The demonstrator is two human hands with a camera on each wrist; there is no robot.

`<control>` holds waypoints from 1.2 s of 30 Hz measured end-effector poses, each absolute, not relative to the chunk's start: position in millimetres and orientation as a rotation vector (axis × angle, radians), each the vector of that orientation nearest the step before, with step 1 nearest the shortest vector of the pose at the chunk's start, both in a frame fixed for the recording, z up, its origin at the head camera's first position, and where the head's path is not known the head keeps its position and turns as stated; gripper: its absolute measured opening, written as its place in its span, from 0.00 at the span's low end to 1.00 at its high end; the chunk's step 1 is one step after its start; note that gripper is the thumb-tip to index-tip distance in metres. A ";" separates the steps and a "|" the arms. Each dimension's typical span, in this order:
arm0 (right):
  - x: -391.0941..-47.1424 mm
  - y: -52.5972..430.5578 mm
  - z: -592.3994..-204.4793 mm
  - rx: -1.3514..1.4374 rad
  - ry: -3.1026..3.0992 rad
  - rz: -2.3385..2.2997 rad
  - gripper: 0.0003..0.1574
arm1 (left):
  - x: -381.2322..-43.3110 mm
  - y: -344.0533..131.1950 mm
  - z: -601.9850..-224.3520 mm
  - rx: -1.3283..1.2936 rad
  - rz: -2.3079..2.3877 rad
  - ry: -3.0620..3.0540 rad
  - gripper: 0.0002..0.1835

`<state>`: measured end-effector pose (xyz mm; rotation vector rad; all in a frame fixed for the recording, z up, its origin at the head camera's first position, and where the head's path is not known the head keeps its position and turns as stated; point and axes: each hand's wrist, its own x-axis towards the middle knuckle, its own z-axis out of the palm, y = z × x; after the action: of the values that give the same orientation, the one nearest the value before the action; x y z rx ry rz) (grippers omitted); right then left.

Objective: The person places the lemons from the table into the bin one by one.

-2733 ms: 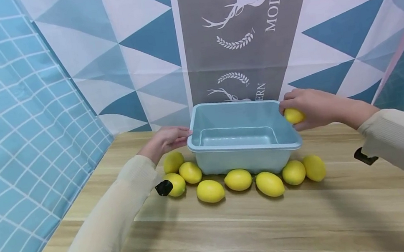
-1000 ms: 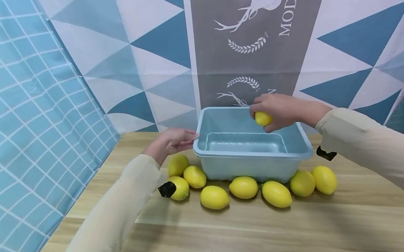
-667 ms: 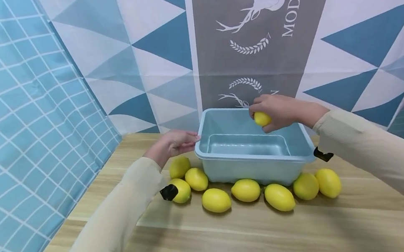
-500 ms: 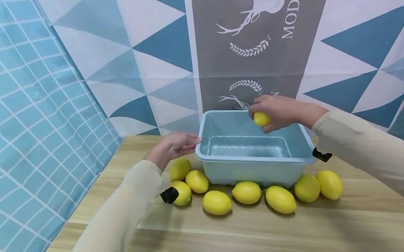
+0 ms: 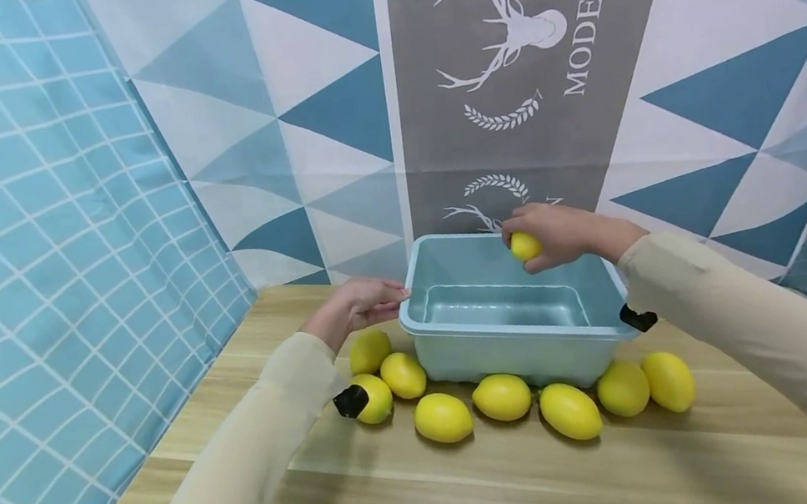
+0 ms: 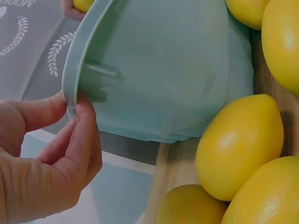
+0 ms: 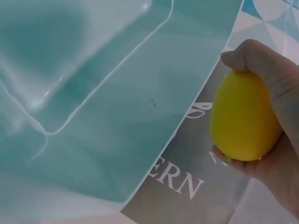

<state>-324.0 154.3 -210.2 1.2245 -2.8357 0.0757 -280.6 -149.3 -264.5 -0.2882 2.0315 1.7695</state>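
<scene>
A light blue plastic basin point(image 5: 511, 329) stands on the wooden table against the patterned backdrop, with no lemon visible inside. My left hand point(image 5: 364, 303) pinches its left rim between thumb and fingers, which the left wrist view shows closely at the rim point(image 6: 71, 70). My right hand point(image 5: 560, 234) grips a lemon point(image 5: 525, 246) over the basin's back right part. In the right wrist view thumb and fingers hold that lemon point(image 7: 245, 116) at its two ends. Several more lemons lie around the basin's front and sides, among them one lemon point(image 5: 443, 418) at the front.
Three lemons, one of them a lemon point(image 5: 403, 375), cluster under my left wrist. Two lemons, including a lemon point(image 5: 669, 381), sit by the front right corner. A blue grid cloth point(image 5: 55, 244) hangs at the left; a printed cloth point(image 5: 323, 85) closes off the back.
My right hand has carried the lemon leftward from the basin's right rim to above its inside, then stayed there. My left hand keeps its hold on the rim. The head view has shifted slightly.
</scene>
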 end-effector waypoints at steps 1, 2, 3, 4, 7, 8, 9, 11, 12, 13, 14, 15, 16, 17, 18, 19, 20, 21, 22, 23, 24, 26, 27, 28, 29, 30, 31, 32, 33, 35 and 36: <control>-324.4 154.6 -210.6 1.221 -2.836 0.078 0.18 | -280.4 -149.7 -264.7 -0.287 1.770 2.032 0.22; -325.0 154.7 -211.0 1.218 -2.834 0.078 0.18 | -280.1 -150.1 -264.8 -0.283 1.770 2.032 0.23; -325.5 154.6 -211.1 1.218 -2.832 0.081 0.18 | -279.9 -150.7 -265.0 -0.283 1.772 2.031 0.23; -325.9 154.4 -211.2 1.221 -2.829 0.084 0.18 | -279.9 -151.2 -265.1 -0.283 1.773 2.030 0.23; -327.5 153.2 -211.5 1.230 -2.822 0.088 0.18 | -279.6 -153.1 -265.2 -0.280 1.776 2.030 0.23; -327.9 152.9 -211.8 1.237 -2.820 0.092 0.18 | -279.6 -153.4 -265.3 -0.285 1.780 2.029 0.22; -328.6 152.7 -212.2 1.242 -2.819 0.096 0.18 | -279.6 -153.7 -265.3 -0.285 1.782 2.028 0.22; -329.6 152.8 -213.7 1.254 -2.820 0.098 0.18 | -279.8 -153.3 -265.7 -0.278 1.786 2.021 0.23; -330.2 153.1 -214.5 1.258 -2.823 0.097 0.18 | -279.9 -152.9 -266.0 -0.273 1.787 2.018 0.23; -330.9 153.7 -215.4 1.264 -2.825 0.097 0.17 | -280.0 -152.2 -266.2 -0.273 1.788 2.016 0.23; -331.8 154.3 -216.4 1.268 -2.828 0.095 0.17 | -280.3 -151.3 -266.6 -0.273 1.790 2.013 0.23; -332.7 154.8 -217.3 1.270 -2.831 0.095 0.17 | -280.5 -150.4 -267.0 -0.272 1.791 2.011 0.22; -333.6 155.3 -218.0 1.275 -2.831 0.094 0.17 | -280.7 -149.4 -267.5 -0.273 1.791 2.010 0.22; -334.7 155.6 -218.7 1.282 -2.830 0.096 0.17 | -280.9 -148.7 -268.0 -0.275 1.794 2.009 0.22; -335.8 155.8 -219.1 1.292 -2.825 0.099 0.17 | -281.0 -148.1 -268.4 -0.283 1.797 2.009 0.22; -336.8 155.9 -219.6 1.304 -2.819 0.102 0.17 | -281.2 -147.7 -268.9 -0.290 1.802 2.006 0.22; -337.8 155.5 -219.9 1.320 -2.813 0.108 0.17 | -281.3 -147.4 -269.5 -0.297 1.808 2.005 0.22; -338.4 154.9 -220.2 1.333 -2.809 0.112 0.17 | -281.3 -147.6 -270.0 -0.301 1.812 2.004 0.22; -339.1 154.2 -220.6 1.349 -2.806 0.113 0.17 | -281.4 -147.9 -270.4 -0.304 1.813 2.003 0.22; -339.8 153.5 -221.0 1.361 -2.803 0.115 0.17 | -281.6 -148.3 -270.8 -0.310 1.817 1.999 0.22; -340.4 152.7 -221.2 1.370 -2.802 0.118 0.17 | -281.6 -148.6 -271.1 -0.313 1.821 1.995 0.22; -341.5 150.7 -222.0 1.372 -2.809 0.120 0.18 | -281.8 -149.3 -271.2 -0.311 1.822 1.993 0.22; -342.0 149.8 -222.4 1.369 -2.813 0.117 0.18 | -281.8 -149.7 -271.1 -0.308 1.821 1.993 0.22; -342.9 149.0 -223.0 1.368 -2.812 0.116 0.18 | -281.7 -149.8 -270.8 -0.305 1.822 1.991 0.22; -343.6 148.2 -223.5 1.368 -2.808 0.119 0.18 | -281.7 -149.9 -270.5 -0.300 1.823 1.990 0.22; -344.4 147.4 -224.1 1.370 -2.806 0.119 0.18 | -281.7 -150.0 -270.1 -0.295 1.825 1.989 0.22; -345.2 146.9 -225.0 1.375 -2.806 0.119 0.18 | -281.6 -149.8 -270.1 -0.292 1.828 1.989 0.22; -346.2 146.5 -226.2 1.388 -2.802 0.117 0.18 | -281.4 -149.7 -270.0 -0.290 1.830 1.991 0.22; -347.0 145.9 -227.3 1.401 -2.797 0.117 0.18 | -281.3 -149.5 -270.0 -0.291 1.833 1.989 0.22; -348.5 144.8 -229.8 1.428 -2.787 0.119 0.17 | -281.0 -149.5 -270.2 -0.291 1.839 1.989 0.21; -349.0 144.1 -230.8 1.441 -2.785 0.119 0.17 | -280.9 -149.4 -270.4 -0.294 1.841 1.989 0.21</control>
<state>-349.0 144.1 -230.8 1.4409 -2.7847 0.1192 -280.9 -149.4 -270.4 -0.2942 1.9894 1.8414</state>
